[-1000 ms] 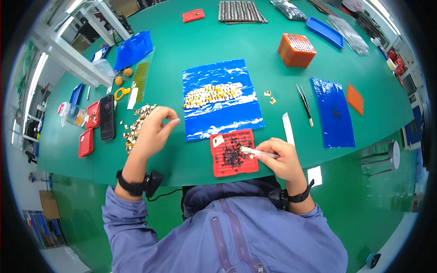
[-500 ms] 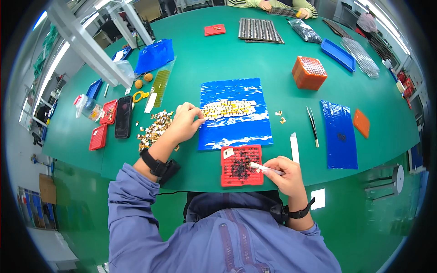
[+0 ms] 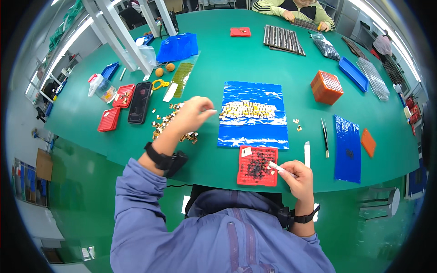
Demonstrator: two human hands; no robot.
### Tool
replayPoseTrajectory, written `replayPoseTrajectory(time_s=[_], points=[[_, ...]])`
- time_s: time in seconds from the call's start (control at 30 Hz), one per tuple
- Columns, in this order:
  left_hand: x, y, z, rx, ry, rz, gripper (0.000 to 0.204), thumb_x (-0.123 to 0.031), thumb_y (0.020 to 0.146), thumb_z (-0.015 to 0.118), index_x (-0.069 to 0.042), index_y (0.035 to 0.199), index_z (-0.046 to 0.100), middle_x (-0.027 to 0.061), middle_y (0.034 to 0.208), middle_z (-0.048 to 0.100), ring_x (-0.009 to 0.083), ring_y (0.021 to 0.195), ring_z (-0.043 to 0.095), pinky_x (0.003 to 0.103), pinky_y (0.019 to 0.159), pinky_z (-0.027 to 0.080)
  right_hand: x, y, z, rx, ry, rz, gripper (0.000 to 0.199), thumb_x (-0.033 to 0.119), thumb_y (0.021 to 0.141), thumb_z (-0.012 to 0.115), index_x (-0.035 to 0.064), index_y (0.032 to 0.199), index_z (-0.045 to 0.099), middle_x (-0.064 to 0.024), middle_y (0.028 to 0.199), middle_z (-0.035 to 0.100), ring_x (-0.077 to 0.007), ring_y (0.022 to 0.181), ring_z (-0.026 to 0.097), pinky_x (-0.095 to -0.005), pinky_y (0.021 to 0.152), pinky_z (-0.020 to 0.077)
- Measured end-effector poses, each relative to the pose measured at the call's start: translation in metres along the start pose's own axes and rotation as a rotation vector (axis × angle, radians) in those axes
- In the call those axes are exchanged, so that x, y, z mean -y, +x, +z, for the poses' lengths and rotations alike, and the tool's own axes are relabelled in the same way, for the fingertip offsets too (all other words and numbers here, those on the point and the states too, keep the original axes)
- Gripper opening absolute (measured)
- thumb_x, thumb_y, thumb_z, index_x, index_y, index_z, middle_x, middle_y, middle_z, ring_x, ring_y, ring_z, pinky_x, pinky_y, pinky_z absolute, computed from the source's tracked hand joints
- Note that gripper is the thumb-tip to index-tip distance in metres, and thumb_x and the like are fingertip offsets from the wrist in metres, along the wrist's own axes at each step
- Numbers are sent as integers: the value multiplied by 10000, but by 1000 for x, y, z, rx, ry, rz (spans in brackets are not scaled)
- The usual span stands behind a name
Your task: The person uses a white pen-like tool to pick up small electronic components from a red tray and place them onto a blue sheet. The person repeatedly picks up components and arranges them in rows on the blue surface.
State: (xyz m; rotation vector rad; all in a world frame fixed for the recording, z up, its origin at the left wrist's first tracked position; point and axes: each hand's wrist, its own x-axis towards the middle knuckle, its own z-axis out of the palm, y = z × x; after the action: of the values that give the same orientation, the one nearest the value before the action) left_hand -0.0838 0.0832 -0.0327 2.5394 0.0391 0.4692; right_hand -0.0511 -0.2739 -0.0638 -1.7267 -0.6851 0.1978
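Observation:
My left hand is in the air between a heap of small white and brass-coloured parts and a blue sheet. Its thumb and forefinger are pinched together; whatever they hold is too small to make out. Rows of small white and yellow parts lie packed across the sheet. In my right hand is a slim white pen-like tool, pointing left over a red tray. Loose tiny black pieces cover much of the tray, and a pale bit sits near the tool's tip.
Right of the sheet lie tweezers, a white strip, a second blue sheet and an orange block stack. A phone and red boxes are at left. Across the table, another person's hands hold a dark tray.
My left hand has drawn back from the left end of the rows on the blue sheet. The view has shifted, and my right hand keeps its tool at the red tray.

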Motion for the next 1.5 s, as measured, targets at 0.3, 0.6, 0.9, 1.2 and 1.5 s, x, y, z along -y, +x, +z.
replayPoseTrajectory(time_s=[0.3,0.6,0.9,1.2,1.5], points=[[29,-37,-26,117,225,-134,151,-158,750,678,-44,832,622,109,845,563,282,859,540,372,762,436,6,1,4,14,-31,-22,93,23,751,679,-3,834,646,-16,643,512,-61,543,437,-220,475,312],[30,-34,-21,112,266,-205,134,-119,766,657,-45,812,555,99,811,562,279,835,530,377,732,424,2,0,6,1,-45,-29,94,30,744,681,3,829,651,-14,627,501,-64,538,439,-221,474,318],[-9,-49,-47,-33,53,-290,179,-106,820,630,-27,973,583,64,727,613,132,677,591,266,616,453,-2,-2,6,7,-73,-44,110,37,733,690,5,832,653,-17,619,501,-66,528,441,-225,470,323],[-56,-83,-7,-9,-621,-56,58,-60,858,604,-7,881,597,-15,792,594,36,708,535,177,617,425,11,0,5,17,-106,-63,113,38,750,683,-5,851,656,-14,639,524,-71,556,458,-227,480,335],[-113,-95,57,186,-1309,-207,137,-57,885,568,23,978,628,34,835,606,71,740,561,209,664,460,26,-9,15,147,63,-76,108,57,843,602,-28,884,655,-66,657,593,-97,540,496,-234,482,376]])
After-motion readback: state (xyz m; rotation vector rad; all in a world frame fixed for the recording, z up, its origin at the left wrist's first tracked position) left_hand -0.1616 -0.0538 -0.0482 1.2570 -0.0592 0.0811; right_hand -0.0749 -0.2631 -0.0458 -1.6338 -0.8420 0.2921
